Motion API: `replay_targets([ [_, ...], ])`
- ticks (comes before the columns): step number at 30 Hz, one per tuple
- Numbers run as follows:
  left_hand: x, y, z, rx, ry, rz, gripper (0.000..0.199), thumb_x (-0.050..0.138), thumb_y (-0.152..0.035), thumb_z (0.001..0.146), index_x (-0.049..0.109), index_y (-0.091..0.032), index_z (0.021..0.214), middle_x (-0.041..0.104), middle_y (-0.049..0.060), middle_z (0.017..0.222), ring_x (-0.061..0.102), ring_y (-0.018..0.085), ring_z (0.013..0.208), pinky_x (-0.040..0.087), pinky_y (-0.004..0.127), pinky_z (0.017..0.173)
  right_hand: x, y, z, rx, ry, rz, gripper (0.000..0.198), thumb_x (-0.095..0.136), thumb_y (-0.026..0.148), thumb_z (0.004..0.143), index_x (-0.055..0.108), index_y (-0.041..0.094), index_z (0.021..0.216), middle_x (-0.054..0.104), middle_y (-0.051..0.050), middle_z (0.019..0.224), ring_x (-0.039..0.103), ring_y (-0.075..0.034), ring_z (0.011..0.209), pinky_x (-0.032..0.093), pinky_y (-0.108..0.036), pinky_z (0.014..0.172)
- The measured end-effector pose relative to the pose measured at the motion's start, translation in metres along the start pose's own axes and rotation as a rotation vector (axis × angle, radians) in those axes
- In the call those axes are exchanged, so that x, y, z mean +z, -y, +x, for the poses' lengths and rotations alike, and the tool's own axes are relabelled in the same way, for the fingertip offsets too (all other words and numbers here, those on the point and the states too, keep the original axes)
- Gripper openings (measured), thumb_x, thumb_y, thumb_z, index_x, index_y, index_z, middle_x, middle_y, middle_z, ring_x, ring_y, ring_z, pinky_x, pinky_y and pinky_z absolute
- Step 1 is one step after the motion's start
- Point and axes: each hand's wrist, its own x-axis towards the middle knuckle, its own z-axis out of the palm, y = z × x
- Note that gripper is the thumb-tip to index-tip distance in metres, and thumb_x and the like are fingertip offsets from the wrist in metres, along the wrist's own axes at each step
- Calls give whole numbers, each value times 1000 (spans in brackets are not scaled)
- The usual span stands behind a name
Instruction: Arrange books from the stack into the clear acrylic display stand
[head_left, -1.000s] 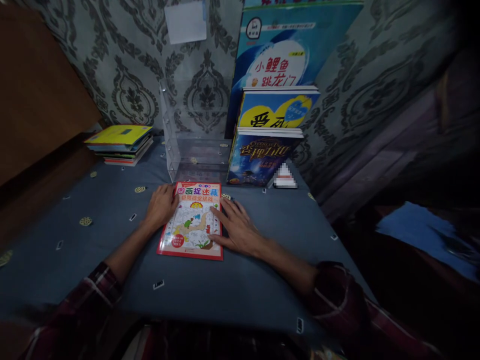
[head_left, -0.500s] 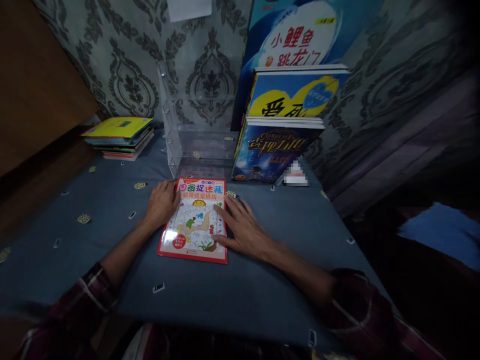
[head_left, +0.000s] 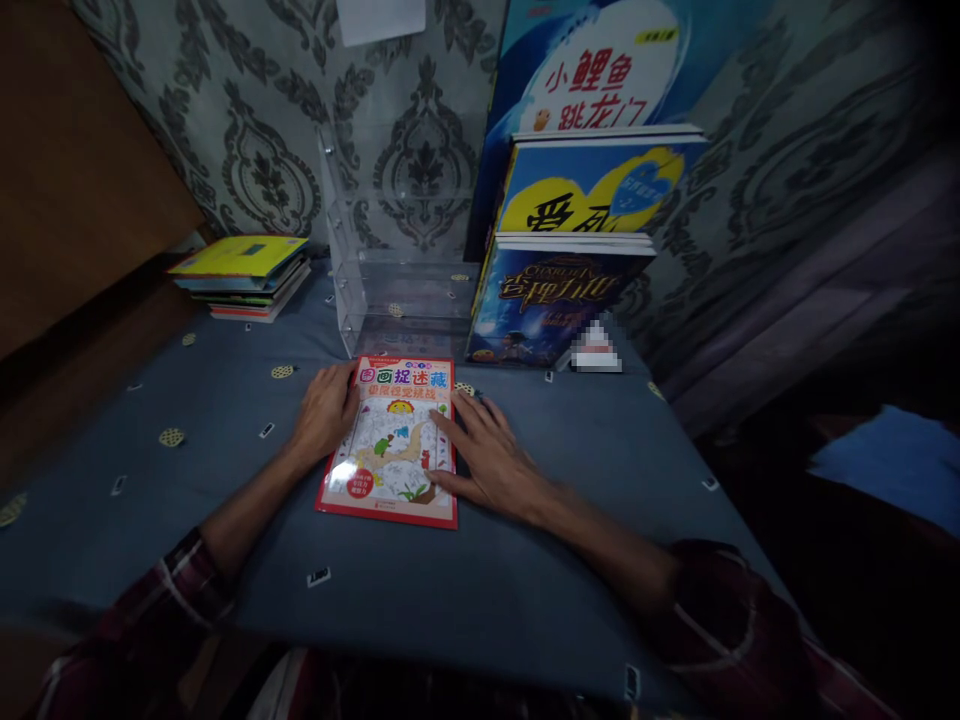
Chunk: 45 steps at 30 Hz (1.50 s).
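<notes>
A thin picture book [head_left: 397, 455] with a red border lies flat, cover up, on the blue-grey cloth-covered table. My left hand [head_left: 328, 408] rests along its upper left edge, the thumb side against the book and the fingers stretched forward. Over the right edge lies my right hand [head_left: 487, 450], fingers spread, with thumb and forefinger touching the cover. Neither hand lifts the book. Just behind it stands a clear acrylic display rack [head_left: 409, 290], its tiers bare on the left side.
On the rack's right side, several books stand upright in tiers: a dark blue one [head_left: 555, 320], a blue and yellow one [head_left: 592, 190] and a tall blue one [head_left: 585, 80]. A stack of books [head_left: 240, 270] lies at the back left. Patterned curtain [head_left: 424, 150] hangs behind.
Both hands and the picture book keep their places relative to each other. The whole view has shifted very slightly.
</notes>
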Motion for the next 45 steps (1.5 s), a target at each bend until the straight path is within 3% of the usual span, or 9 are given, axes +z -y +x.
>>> replay_targets([
  [12,8,23,3,-122,-55,-384,45,50,-20,86,56,-18,130,74,12,128,66,29,124,49,52,110,-2,3,2,13,3,2,81,55,68,97,47,13,157,39,-25,164,32,-43,155,28,-66,124],
  [16,6,23,6,-184,-31,-576,44,50,-23,85,56,-17,128,75,14,126,70,28,118,54,51,105,-2,3,2,12,-4,5,81,55,68,96,47,15,157,40,-23,164,33,-43,154,29,-65,124],
  [22,-5,19,8,-222,2,-743,38,55,-21,80,60,-18,117,75,13,125,68,27,123,50,52,112,1,1,1,0,-25,20,81,56,67,96,46,15,157,37,-23,166,31,-43,155,27,-66,125],
  [27,-8,18,7,-391,-33,-910,44,64,-24,79,58,-17,122,74,14,125,73,27,114,59,46,100,-2,3,2,1,6,0,80,57,64,97,47,11,156,38,-27,164,30,-44,155,26,-66,125],
  [30,-8,14,7,-547,-4,-1028,40,69,-23,78,61,-16,117,78,10,106,77,23,97,64,35,84,-3,3,2,5,13,2,81,56,65,98,46,11,157,37,-26,165,30,-43,155,26,-66,125],
  [33,-9,8,7,-659,99,-1165,24,66,-19,82,65,-14,105,78,8,90,78,21,84,66,32,75,-3,3,1,6,11,10,81,55,66,97,46,13,157,37,-25,165,30,-43,155,27,-67,124],
  [38,-15,0,4,-759,234,-1303,15,66,-14,89,67,-12,104,80,12,94,80,24,88,68,36,80,-4,3,2,13,23,-3,80,55,66,97,46,13,157,36,-25,166,31,-42,155,29,-66,123],
  [45,-18,-9,0,-830,210,-1460,17,66,-7,90,68,-11,107,81,15,101,80,26,87,68,40,86,0,1,1,1,5,41,82,58,67,96,46,13,157,34,-27,166,28,-44,156,27,-69,123],
])
